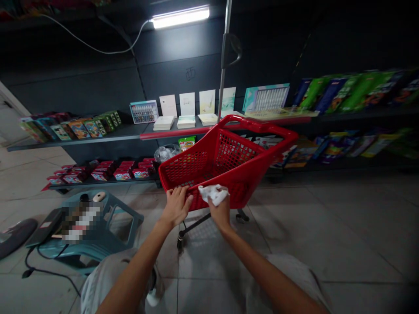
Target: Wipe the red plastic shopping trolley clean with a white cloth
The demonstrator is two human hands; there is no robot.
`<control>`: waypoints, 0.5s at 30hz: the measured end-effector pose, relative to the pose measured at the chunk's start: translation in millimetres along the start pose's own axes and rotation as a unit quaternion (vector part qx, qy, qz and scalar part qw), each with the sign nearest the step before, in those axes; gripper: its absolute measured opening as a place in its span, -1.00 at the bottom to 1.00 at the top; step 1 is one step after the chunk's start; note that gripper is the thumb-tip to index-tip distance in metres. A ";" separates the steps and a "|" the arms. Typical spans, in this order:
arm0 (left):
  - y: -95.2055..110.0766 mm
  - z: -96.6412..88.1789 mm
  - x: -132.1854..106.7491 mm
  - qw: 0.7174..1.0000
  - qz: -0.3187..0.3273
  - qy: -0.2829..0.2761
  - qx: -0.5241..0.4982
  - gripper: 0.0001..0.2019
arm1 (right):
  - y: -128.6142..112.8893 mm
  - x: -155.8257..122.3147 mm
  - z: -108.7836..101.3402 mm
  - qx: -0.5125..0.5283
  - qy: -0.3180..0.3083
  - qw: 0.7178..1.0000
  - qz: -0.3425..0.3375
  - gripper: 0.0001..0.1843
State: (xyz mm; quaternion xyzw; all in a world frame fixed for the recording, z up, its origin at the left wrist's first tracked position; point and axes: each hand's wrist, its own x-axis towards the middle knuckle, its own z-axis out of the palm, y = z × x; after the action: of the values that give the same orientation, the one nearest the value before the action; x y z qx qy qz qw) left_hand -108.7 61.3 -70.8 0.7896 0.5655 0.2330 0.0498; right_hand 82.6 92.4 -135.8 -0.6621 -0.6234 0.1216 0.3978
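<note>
A red plastic shopping cart [252, 183] stands in front of me on dark wheeled legs, its near side toward my knees. My left hand [176, 205] is closed over the cart's near rim close to its left corner, fingers hooked on the top edge. In my right hand [220, 211] is a crumpled white cloth [213, 192], pressed against the upper part of the near side. Part of the cart's inside shows through the open top, and its side walls have a lattice of holes.
Behind the cart runs a dark shelf [121, 136] with books, boxes and snack bags. A blue-green plastic stool [114, 198] on the left carries a dark device and small items, with a cable [55, 272] trailing to the floor. A metal pole [223, 78] rises behind the cart.
</note>
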 end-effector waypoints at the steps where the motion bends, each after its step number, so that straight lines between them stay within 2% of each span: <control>1: -1.2 -0.3 0.0 1.000 -0.003 0.000 0.001 -0.55 | -9.0 -12.3 12.4 0.055 0.011 0.998 -0.016 -0.47; 3: -4.4 -1.3 0.1 1.000 -0.004 -0.001 0.005 -0.55 | -24.7 -37.4 35.7 0.149 -0.009 0.985 -0.085 -0.42; 5: -7.7 -2.7 0.1 1.000 -0.005 -0.003 0.008 -0.56 | -35.4 -59.2 55.3 0.200 -0.082 0.957 -0.192 -0.41; 7: -10.0 -4.0 0.2 1.000 -0.007 -0.001 0.006 -0.57 | -39.8 -71.9 68.5 0.189 -0.165 0.923 -0.291 -0.44; 9: -11.4 -4.6 0.6 1.000 -0.005 0.004 0.002 -0.58 | -37.8 -71.5 72.3 0.152 -0.199 0.910 -0.330 -0.49; 12: -14.6 -4.0 1.8 1.000 0.005 0.009 0.005 -0.59 | -24.0 -46.0 54.6 0.122 -0.181 0.925 -0.312 -0.56; 15: -20.2 -3.2 3.3 1.000 0.008 0.013 0.011 -0.61 | 1.3 -5.3 10.8 0.067 -0.117 0.940 -0.315 -0.64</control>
State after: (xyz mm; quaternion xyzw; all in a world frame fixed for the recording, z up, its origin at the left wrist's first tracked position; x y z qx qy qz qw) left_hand -126.8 70.9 -73.8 0.7918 0.5621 0.2370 0.0316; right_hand 75.4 91.6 -145.5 -0.3852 -0.8324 0.1081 0.3835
